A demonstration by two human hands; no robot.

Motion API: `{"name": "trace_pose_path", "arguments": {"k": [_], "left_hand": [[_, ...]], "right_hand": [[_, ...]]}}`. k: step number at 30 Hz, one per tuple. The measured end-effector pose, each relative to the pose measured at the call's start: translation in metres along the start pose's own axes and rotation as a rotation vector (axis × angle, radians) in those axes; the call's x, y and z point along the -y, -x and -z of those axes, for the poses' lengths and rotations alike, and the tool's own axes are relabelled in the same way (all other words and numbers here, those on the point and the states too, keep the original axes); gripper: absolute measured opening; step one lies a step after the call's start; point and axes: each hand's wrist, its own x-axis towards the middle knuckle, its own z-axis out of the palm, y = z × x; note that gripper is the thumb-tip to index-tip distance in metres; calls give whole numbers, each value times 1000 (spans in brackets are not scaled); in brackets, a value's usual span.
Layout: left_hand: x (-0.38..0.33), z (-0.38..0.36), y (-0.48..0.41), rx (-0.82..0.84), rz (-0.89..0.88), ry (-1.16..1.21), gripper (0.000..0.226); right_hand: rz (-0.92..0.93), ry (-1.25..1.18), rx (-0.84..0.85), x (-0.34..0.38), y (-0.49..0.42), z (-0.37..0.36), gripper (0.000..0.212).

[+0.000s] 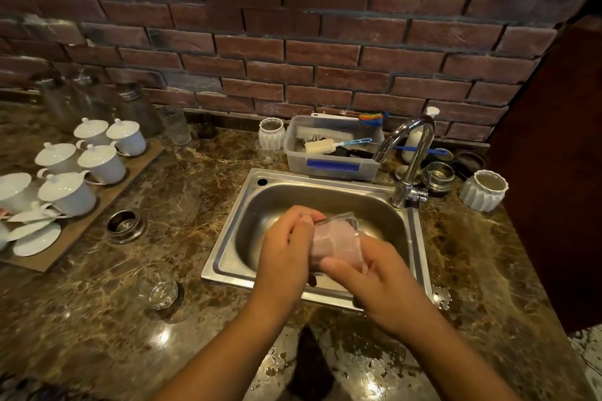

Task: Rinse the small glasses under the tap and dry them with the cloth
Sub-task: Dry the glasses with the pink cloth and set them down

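Note:
Over the steel sink (234, 257) both hands hold one small clear glass (335, 242), tilted on its side. My left hand (286, 247) curls over the glass from the left, fingers on its rim. My right hand (374, 280) cups it from below and the right. The glass is blurred, and no cloth shows on it. A second small glass (163, 291) stands on the marble counter left of the sink. The tap (410, 156) rises at the sink's back right corner; no water stream is visible.
A plastic tub (332, 166) of brushes sits behind the sink. White lidded cups (97, 163) fill a tray at left, tall glasses behind them. A metal ring (125, 225) lies left of the sink. A white ribbed pot (483, 190) and a metal strainer (438, 177) stand right of the tap. The counter front is wet.

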Motion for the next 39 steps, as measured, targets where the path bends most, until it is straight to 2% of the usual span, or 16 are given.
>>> {"name": "trace_pose_path", "arguments": {"k": [3,4,6,8,10,14,16,18,20,23,25,27,30,33,36,39], "left_hand": [[-13,8,-6,69,578,330,30],[-16,11,-7,105,681,405,30],[-16,11,-6,74,713,421,32],[-9,3,-2,-63,554,333,35],[-3,-2,4,-154,241,171,34],[18,11,9,-95,-443,-291,35],[23,13,11,-51,-499,-346,34],[19,10,13,-44,-269,-224,31],[11,7,12,-30,69,-47,29],[1,14,4,152,583,261,28],[-5,23,2,332,736,353,30],[-5,26,4,401,760,351,33],[0,21,6,326,614,255,43],[10,16,8,154,275,-77,50],[23,20,13,112,-87,-396,52],[28,27,14,229,-20,-302,46]], "right_hand": [[129,492,78,-5,0,3,29],[178,595,105,-5,0,3,28],[224,629,107,-5,0,-1,26],[224,536,43,-4,-1,-7,22],[145,287,-37,-5,-2,-13,17],[-100,-286,-78,-8,-2,-21,19],[-127,-323,-64,-11,-1,-21,21],[-87,-228,-57,-13,-1,-19,19],[-23,-23,-29,-13,0,-13,18],[99,274,118,-11,3,-5,20],[136,329,214,-10,5,-4,20],[133,315,237,-10,6,-5,19],[68,231,203,-11,6,-6,20],[-34,136,129,-13,2,-9,24],[-102,37,193,-15,-3,-8,18],[-104,78,326,-15,-5,-2,13]]}}
